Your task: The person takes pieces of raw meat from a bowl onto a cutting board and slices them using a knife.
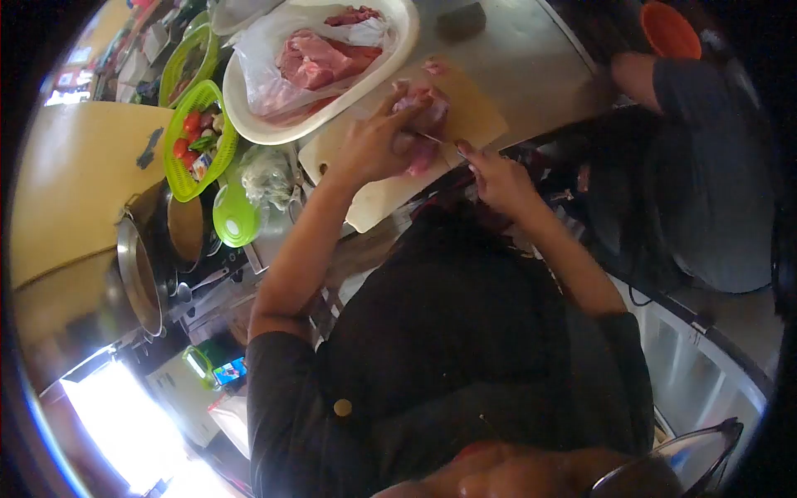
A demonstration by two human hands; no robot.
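A piece of raw pink meat (422, 156) lies on a pale cutting board (374, 202) in front of me. My left hand (374, 141) grips this meat from the left, with its fingers bent over the top. In my right hand (502, 183) is a knife (433, 139), its blade pointing left against the meat, close to my left fingers. The handle is mostly hidden inside my right fist. A smaller scrap of meat (435, 65) sits at the far side of the board.
Beyond my left hand stands a white basin (239, 108) with a plastic bag and large raw meat chunks. Left of it are a green basket (172, 166) of vegetables, a green lid (236, 217) and pans (137, 274). Another person's arm (638, 81) is at the right, near an orange bowl (669, 30).
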